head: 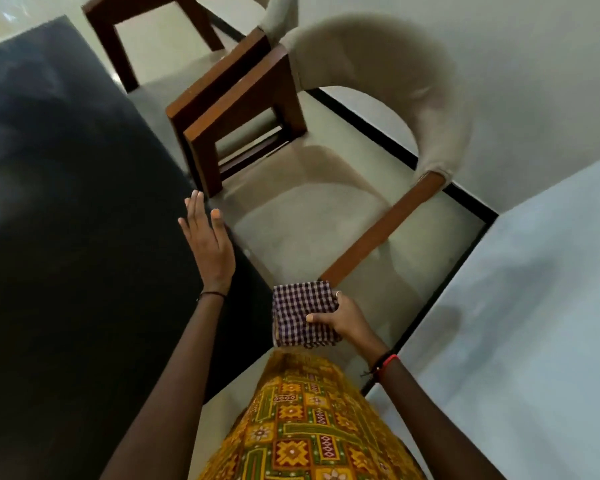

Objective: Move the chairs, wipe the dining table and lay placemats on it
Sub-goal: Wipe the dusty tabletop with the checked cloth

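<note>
Dining table: dark, near-black top, matte and bare where visible; fills the left side of the view, its long edge running diagonally.
Near chair: beige cushioned seat and curved padded back, brown wooden arms and legs; upright, just beside the table's edge.
Far chair: same wood and beige upholstery; partly cut off at the top, arm right against the near chair's arm.
Checked cloth: purple-and-white gingham, folded square, held above the floor.

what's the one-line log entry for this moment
left hand: open, flat over table edge | right hand: holds folded cloth | chair: beside table | placemats: none seen
</note>
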